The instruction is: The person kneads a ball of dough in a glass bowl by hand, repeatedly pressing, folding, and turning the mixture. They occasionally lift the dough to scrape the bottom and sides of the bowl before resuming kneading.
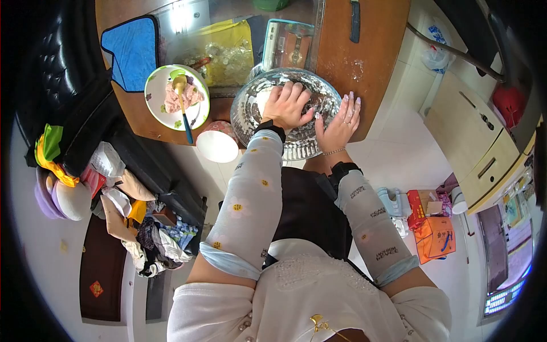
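Note:
A clear, ridged basin (242,108) stands at the table's near edge, its inside streaked with white floury residue. My left hand (289,107) is inside it, fingers apart and pressed down over a white lump that looks like dough (263,98); the palm hides most of it. Against the basin's right rim rests my right hand (340,124), fingers stretched out and holding nothing. Left of the basin, a green-rimmed plate (155,102) bears pinkish minced meat (191,98) and a spoon (181,94) with a blue handle. A white bowl (217,147) is by the table edge below.
Behind the basin, clear sheeting covers a yellow cloth (236,43) and a box (289,44). A blue cloth (132,54) lies at the back left. White powder specks the wooden table (376,68). Clothes (162,239) pile at left; an orange bag (435,239) sits on the floor.

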Tool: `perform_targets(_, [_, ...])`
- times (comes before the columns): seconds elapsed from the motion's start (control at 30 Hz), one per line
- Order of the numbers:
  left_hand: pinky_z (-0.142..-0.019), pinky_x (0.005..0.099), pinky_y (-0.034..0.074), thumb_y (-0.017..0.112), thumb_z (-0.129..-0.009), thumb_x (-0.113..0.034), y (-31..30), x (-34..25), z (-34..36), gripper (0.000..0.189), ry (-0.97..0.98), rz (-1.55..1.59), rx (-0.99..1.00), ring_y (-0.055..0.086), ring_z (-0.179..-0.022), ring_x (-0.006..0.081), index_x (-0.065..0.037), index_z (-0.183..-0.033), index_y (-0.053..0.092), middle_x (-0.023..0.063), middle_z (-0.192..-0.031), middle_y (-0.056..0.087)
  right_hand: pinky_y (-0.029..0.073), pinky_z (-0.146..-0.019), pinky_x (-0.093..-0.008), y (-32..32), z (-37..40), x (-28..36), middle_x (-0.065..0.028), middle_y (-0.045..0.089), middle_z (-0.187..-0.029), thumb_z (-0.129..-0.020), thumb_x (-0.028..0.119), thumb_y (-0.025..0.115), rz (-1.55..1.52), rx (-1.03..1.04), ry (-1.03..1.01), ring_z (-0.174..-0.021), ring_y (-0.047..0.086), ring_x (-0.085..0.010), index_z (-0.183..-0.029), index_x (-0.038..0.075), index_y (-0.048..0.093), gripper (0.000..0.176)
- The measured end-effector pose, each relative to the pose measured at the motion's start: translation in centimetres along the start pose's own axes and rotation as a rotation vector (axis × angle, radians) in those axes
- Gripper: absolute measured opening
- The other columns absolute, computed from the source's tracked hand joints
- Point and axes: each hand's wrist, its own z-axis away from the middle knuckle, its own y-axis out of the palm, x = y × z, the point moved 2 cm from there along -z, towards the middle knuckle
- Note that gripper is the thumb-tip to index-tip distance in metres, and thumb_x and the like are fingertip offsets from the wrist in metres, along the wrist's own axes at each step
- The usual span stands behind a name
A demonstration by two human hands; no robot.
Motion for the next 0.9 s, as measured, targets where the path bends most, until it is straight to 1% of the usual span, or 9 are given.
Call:
perform_targets(0.3, [-0.085, 0.0408, 0.035, 0.060, -0.071, -0.045, 0.3, -0.1, -0.1, 0.043, 0.030, 0.018, 0.009, 0.047, -0.103, 0.0240, -0.014, -0.100, 0.055, 0.0048, -0.105, 0.052, 0.022, -0.099, -0.0530, -0.1, -0.2, 0.0, -0.0230, 0.028, -0.140, -0.077, 0.034, 0.056, -0.024, -0.066, -0.059, -0.129, 0.023, -0.0434, -0.134, -0.005, 0.026, 0.076])
perform_targets(0.5, [-0.083, 0.0405, 0.034, 0.059, -0.072, -0.046, 0.3, -0.2, -0.6, 0.041, 0.072, -0.031, -0.124, 0.048, -0.099, 0.0236, -0.013, -0.096, 0.055, 0.0049, -0.097, 0.053, 0.016, -0.101, -0.0517, -0.2, 0.0, 0.0, -0.0216, 0.027, -0.141, -0.078, 0.038, 0.056, -0.046, -0.079, -0.050, -0.131, 0.020, -0.0407, -0.137, -0.004, 0.023, 0.080])
perform_targets(0.57, [-0.081, 0.0383, 0.033, 0.057, -0.073, -0.047, 0.3, -0.1, -0.6, 0.042, 0.057, -0.033, -0.083, 0.049, -0.096, 0.0229, -0.012, -0.097, 0.055, 0.0049, -0.096, 0.054, 0.016, -0.101, -0.0519, -0.2, 0.3, 0.0, -0.0194, 0.027, -0.142, -0.077, 0.039, 0.058, -0.094, -0.128, -0.079, -0.131, 0.019, -0.0403, -0.138, -0.001, 0.023, 0.080])
perform_targets(0.63, [-0.083, 0.0382, 0.032, 0.057, -0.074, -0.047, 0.2, -0.2, -0.5, 0.042, 0.048, 0.001, -0.133, 0.049, -0.096, 0.0225, -0.013, -0.097, 0.055, 0.0046, -0.095, 0.054, 0.012, -0.102, -0.0543, -0.2, 0.4, -0.2, -0.0166, 0.022, -0.145, -0.076, 0.040, 0.060, -0.162, -0.072, -0.031, -0.134, 0.012, -0.0392, -0.140, 0.005, 0.021, 0.083])
perform_targets(0.7, [-0.085, 0.0391, 0.031, 0.056, -0.076, -0.044, -0.2, -0.5, -0.5, 0.042, 0.079, 0.051, -0.183, 0.049, -0.096, 0.0231, -0.013, -0.103, 0.055, 0.0044, -0.093, 0.054, 0.008, -0.103, -0.0556, -0.3, 0.6, -0.6, -0.0163, 0.018, -0.147, -0.076, 0.039, 0.060, -0.248, -0.090, -0.025, -0.135, 0.007, -0.0389, -0.141, 0.007, 0.020, 0.083])
perform_targets(0.77, [-0.088, 0.0387, 0.029, 0.055, -0.080, -0.038, -1.3, -0.5, -0.5, 0.040, -0.103, 0.384, -0.150, 0.049, -0.098, 0.0231, -0.012, -0.110, 0.054, 0.0037, -0.096, 0.056, 0.006, -0.103, -0.0561, -1.1, 1.0, -0.5, -0.0159, 0.015, -0.147, -0.077, 0.037, 0.060, -0.278, -0.050, 0.053, -0.136, 0.005, -0.0388, -0.142, 0.008, 0.018, 0.083])
perform_targets(0.8, [-0.092, 0.0361, 0.031, 0.052, -0.084, -0.029, -1.6, 0.1, -0.5, 0.040, -0.158, 0.567, -0.092, 0.050, -0.102, 0.0217, -0.009, -0.119, 0.051, 0.0044, -0.101, 0.057, 0.008, -0.103, -0.0558, -1.5, 1.2, -0.1, -0.0165, 0.019, -0.146, -0.077, 0.034, 0.060, -0.240, -0.110, 0.031, -0.135, 0.007, -0.0391, -0.141, 0.008, 0.021, 0.080])
perform_targets(0.83, [-0.092, 0.0361, 0.031, 0.052, -0.084, -0.029, -3.2, 0.1, -0.4, 0.040, -0.152, 0.571, -0.096, 0.050, -0.102, 0.0217, -0.009, -0.119, 0.051, 0.0044, -0.101, 0.057, 0.008, -0.103, -0.0558, -1.8, 1.3, 0.1, -0.0165, 0.019, -0.146, -0.077, 0.034, 0.060, -0.234, -0.116, 0.030, -0.135, 0.007, -0.0391, -0.141, 0.008, 0.021, 0.080])
perform_targets(0.9, [-0.097, 0.0316, 0.032, 0.050, -0.086, -0.022, -5.5, 0.3, 1.0, 0.043, -0.312, 1.588, -0.055, 0.049, -0.108, 0.0194, -0.008, -0.126, 0.047, 0.0060, -0.109, 0.057, 0.008, -0.103, -0.0557, -2.9, 1.4, 1.1, -0.0160, 0.022, -0.145, -0.075, 0.034, 0.062, -0.184, -0.186, -0.186, -0.135, 0.008, -0.0394, -0.139, 0.007, 0.027, 0.077])
